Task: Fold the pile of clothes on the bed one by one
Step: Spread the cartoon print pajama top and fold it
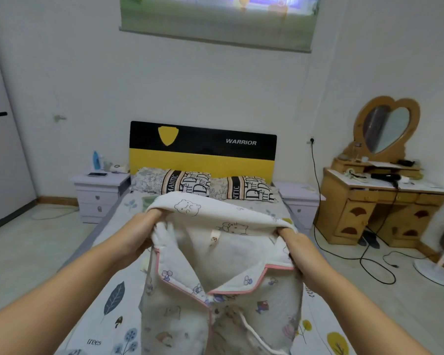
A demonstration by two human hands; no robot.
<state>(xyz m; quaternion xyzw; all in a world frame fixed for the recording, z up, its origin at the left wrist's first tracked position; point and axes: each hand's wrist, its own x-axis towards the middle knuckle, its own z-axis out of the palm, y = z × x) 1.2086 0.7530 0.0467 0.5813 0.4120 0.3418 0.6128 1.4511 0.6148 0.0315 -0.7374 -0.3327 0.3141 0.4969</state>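
I hold up a white quilted pajama top (223, 254) with cartoon prints and pink piping on its collar, above the bed (98, 298). My left hand (141, 234) grips its left shoulder, fingers tucked under the fabric. My right hand (296, 248) grips the right shoulder the same way. The garment hangs down toward the bottom of the view, its front facing me, collar spread wide. No pile of other clothes shows in this view.
Two patterned pillows (203, 184) lie against a black-and-yellow headboard (203, 149). White nightstands (99, 193) flank the bed. A wooden dresser (379, 201) with a heart mirror stands right, with cables (364, 262) and a fan base (436, 270) on the floor.
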